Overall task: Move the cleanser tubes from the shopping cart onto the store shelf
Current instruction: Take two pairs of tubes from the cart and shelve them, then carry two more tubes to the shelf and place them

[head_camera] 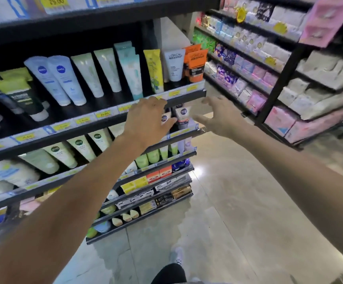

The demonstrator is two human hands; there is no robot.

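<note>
Two bare hands, left hand (149,117) and right hand (217,115), hover spread and empty beside the grey-capped white cleanser tube (184,117) on the black store shelf (187,133).

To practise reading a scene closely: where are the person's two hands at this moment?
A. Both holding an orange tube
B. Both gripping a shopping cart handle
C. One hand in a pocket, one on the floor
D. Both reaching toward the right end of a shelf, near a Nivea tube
D: the left hand and right hand flank the small Nivea tube at the shelf end; no cart shows.
</note>
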